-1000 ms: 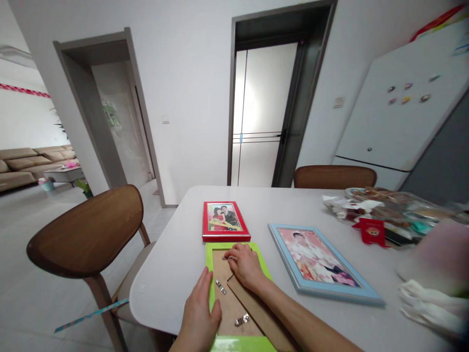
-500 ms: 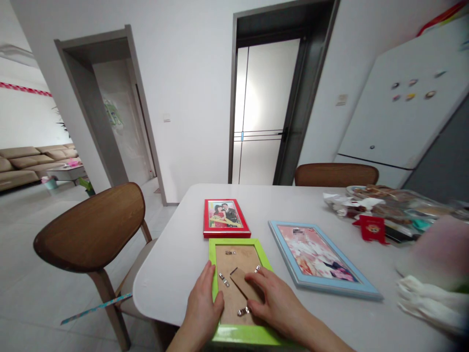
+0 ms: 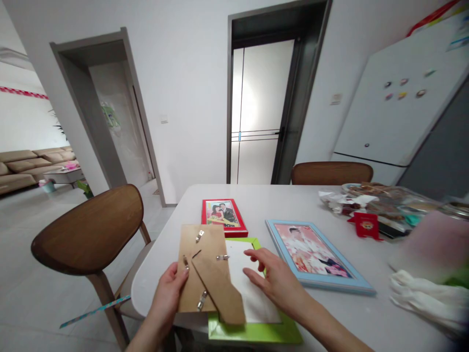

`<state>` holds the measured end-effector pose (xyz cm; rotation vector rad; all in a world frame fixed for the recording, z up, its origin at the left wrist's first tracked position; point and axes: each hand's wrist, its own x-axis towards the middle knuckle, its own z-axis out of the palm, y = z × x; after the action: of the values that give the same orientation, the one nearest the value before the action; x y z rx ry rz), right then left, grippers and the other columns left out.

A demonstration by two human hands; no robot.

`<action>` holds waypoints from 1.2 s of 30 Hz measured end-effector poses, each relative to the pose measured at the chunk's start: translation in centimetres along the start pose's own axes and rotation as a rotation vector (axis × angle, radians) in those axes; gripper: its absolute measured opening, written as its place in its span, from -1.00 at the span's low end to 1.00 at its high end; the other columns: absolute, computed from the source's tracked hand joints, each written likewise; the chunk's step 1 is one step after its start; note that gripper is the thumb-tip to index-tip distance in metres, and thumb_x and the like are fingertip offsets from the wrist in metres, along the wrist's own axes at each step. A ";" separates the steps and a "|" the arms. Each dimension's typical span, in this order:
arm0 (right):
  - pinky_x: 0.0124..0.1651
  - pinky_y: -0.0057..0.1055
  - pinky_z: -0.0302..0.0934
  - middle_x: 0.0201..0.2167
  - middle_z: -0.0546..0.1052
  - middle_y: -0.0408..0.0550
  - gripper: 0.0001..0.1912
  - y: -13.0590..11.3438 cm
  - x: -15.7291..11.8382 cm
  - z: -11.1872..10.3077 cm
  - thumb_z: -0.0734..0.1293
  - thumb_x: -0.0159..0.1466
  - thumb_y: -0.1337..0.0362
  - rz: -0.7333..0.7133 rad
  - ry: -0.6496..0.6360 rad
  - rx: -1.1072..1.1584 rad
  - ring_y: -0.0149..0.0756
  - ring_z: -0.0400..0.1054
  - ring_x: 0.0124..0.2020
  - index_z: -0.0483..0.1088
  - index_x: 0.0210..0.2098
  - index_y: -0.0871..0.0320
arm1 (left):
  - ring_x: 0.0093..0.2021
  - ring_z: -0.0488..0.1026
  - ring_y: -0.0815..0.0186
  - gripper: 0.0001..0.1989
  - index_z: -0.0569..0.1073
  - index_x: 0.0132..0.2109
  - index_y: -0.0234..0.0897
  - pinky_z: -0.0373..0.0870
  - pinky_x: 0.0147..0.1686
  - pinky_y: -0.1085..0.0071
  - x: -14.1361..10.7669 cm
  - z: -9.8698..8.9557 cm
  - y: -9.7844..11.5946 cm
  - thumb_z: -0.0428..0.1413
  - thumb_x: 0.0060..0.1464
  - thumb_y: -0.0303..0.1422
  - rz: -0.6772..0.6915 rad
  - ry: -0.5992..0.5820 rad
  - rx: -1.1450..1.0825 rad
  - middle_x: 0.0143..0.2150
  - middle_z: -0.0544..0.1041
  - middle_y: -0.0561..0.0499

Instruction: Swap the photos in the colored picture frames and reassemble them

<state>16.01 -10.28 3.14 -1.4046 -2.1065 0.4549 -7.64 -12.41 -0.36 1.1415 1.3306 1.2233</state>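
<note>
My left hand (image 3: pixel 169 288) grips the left edge of a brown backing board (image 3: pixel 205 244), which has several metal clips and a fold-out stand. The board is lifted and covers the left part of the green picture frame (image 3: pixel 256 334) on the table. White paper (image 3: pixel 252 298) shows inside that frame. Over the paper hovers my right hand (image 3: pixel 273 278), fingers apart and holding nothing. Just beyond lies a red picture frame (image 3: pixel 240 233) with a photo of two people. A light blue picture frame (image 3: pixel 330 287) with a pink photo lies to the right.
The white table (image 3: pixel 168 254) carries a red card (image 3: pixel 366 226), plastic-wrapped items (image 3: pixel 395 195), and a white cloth (image 3: pixel 425 298) at the right. One wooden chair (image 3: pixel 91 230) stands at the left, another chair (image 3: pixel 331 172) behind the table.
The backing board has come out of the green frame and moved left in my left hand, uncovering white paper. My right hand has let go of the board.
</note>
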 end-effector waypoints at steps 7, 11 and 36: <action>-0.12 -0.35 0.08 -0.21 0.38 0.13 -0.51 5.9 -0.5 2.1 0.18 0.04 0.31 0.225 -0.059 -0.241 -0.19 0.27 -0.18 0.18 -0.03 0.34 | -0.40 0.48 0.15 -0.67 0.36 -0.25 -0.36 0.39 -0.37 0.27 0.2 -7.3 -1.6 0.09 -0.19 -0.25 -0.069 0.147 0.145 -0.43 0.53 -0.06; -0.10 -0.36 0.07 -0.17 0.39 0.17 -0.47 5.6 -0.2 2.0 0.14 0.01 0.39 0.243 -0.062 -0.221 -0.19 0.27 -0.17 0.13 0.01 0.38 | -0.05 0.31 0.00 -0.48 0.27 -0.06 -0.40 0.16 -0.05 0.06 1.2 -7.5 -1.8 0.10 -0.26 -0.35 0.020 0.291 0.309 -0.13 0.44 -0.18; -0.35 -0.35 0.28 -0.33 0.47 -0.09 -0.29 -2.3 -0.4 -2.9 0.24 -0.03 0.26 0.470 0.098 1.198 -0.29 0.38 -0.41 -0.05 0.11 0.07 | 0.16 -0.01 0.11 -0.26 0.00 0.15 -0.46 -0.01 0.10 0.20 -3.4 10.5 3.6 0.06 -0.14 -0.22 0.253 -0.244 0.336 0.17 0.08 -0.22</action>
<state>16.26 -11.60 6.61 -1.0611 -0.9748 1.4702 3.23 -14.51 3.08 1.6847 1.2601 1.0147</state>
